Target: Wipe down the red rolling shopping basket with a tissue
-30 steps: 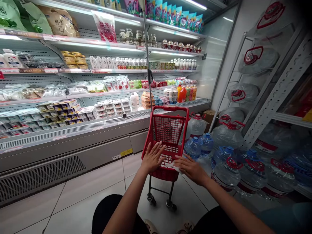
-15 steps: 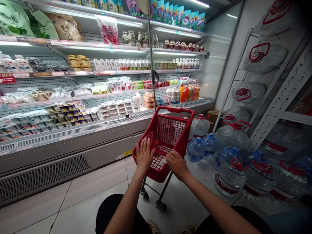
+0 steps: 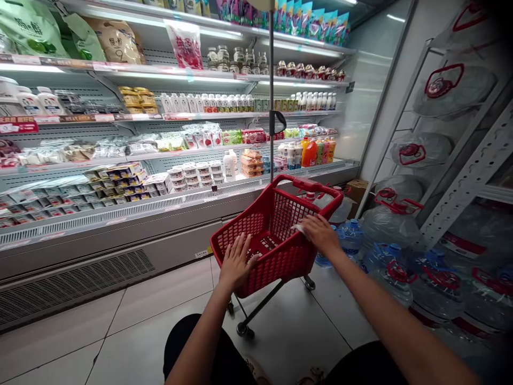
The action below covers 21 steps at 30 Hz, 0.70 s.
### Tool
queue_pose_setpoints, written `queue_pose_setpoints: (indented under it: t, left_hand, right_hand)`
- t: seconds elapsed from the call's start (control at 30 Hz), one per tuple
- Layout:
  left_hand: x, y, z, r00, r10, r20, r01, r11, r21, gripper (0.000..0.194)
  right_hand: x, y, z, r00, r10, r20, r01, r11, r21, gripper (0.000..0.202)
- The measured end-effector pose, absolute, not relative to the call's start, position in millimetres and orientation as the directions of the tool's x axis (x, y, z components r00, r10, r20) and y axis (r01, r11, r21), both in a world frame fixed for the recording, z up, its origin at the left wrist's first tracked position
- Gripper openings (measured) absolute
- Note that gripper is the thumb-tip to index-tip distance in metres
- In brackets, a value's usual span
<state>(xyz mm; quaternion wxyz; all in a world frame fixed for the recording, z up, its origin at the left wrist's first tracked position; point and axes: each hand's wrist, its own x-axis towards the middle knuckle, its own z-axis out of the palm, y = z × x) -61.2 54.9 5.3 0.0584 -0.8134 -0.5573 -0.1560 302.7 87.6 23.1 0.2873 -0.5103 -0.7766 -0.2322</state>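
Note:
A small red shopping cart [image 3: 276,270] stands turned at an angle in front of me, its plastic basket on a grey wheeled frame. My left hand [image 3: 236,263] lies flat with fingers stretched at the basket's near rim, palm toward the cart. My right hand [image 3: 321,235] is at the basket's right side rim, fingers closed on a small crumpled white tissue [image 3: 297,228]. Whether these fingers also grip the rim cannot be made out. Rising behind the cart is a thin grey pole [image 3: 271,80] with a dark hooked fitting.
A lit open fridge [image 3: 172,214] with yogurt cups, bottles and pouches runs along the back and left. Large water jugs [image 3: 390,278] crowd the floor at right, beside a white metal rack [image 3: 452,176] holding more jugs. Pale floor tiles [image 3: 152,315] lie in front.
The cart has turned, its near end swinging left and its handle end right. My right hand has moved right and up along its side; my left hand has shifted slightly down, staying flat.

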Motion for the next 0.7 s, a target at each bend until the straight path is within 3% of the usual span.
queue_pose_setpoints:
  t: [0.2,0.3,0.5,0.7]
  left_hand:
    - [-56.0,45.6,9.4,0.330,0.858,0.395,0.933,-0.360,0.002,0.062]
    - [-27.3,36.2,12.4,0.378,0.793,0.478,0.911,-0.409,-0.041,0.065]
    - [7.9,28.3,11.8,0.439,0.750,0.494,0.873,-0.487,-0.036,0.066]
    - [-8.7,33.7,15.9,0.443,0.770,0.459,0.872,-0.490,-0.018,0.066]
  right_hand:
    - [328.2,79.8,23.5,-0.209,0.622,0.755,0.963,0.267,0.046,0.046]
    - [279.1,63.4,7.9,-0.282,0.631,0.723,0.940,0.333,0.075,0.042]
    - [195.3,41.1,-13.7,-0.422,0.628,0.654,0.862,0.500,0.077,0.039]
    - [285.7,64.2,10.1,-0.399,0.639,0.658,0.904,0.394,0.166,0.041]
